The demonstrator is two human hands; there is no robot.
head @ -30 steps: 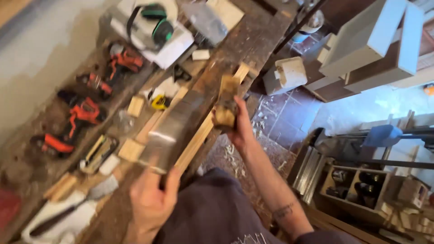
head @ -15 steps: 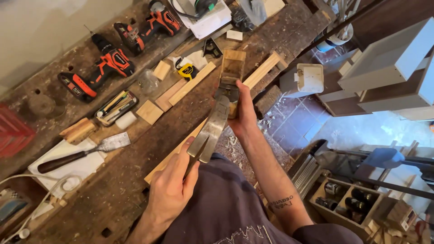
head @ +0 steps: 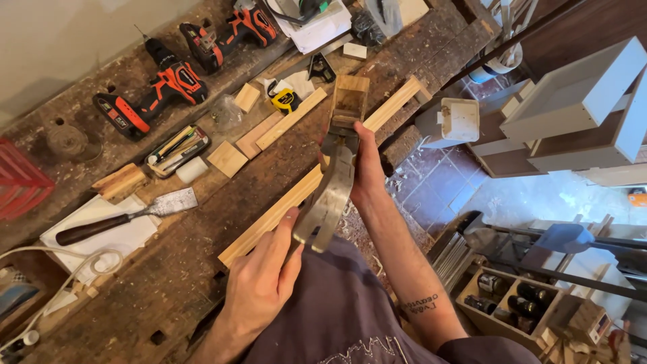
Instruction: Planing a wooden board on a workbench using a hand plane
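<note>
Tool: long grey metal hand plane with a wooden block at its far end (head: pixel 335 176), held sole-up above the worn wooden workbench (head: pixel 162 283).
Left hand (head: pixel 259 286): fingers pinch the plane's near end.
Right hand (head: pixel 367 172): wrapped around the plane's middle, apparently firmly.
Beneath: pale wooden strip (head: pixel 317 175).

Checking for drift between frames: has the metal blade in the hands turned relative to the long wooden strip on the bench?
Yes. The metal blade earlier showed its broad face along the long wooden strip; now it is turned edge-on, gripped by the left hand and right hand.
</note>
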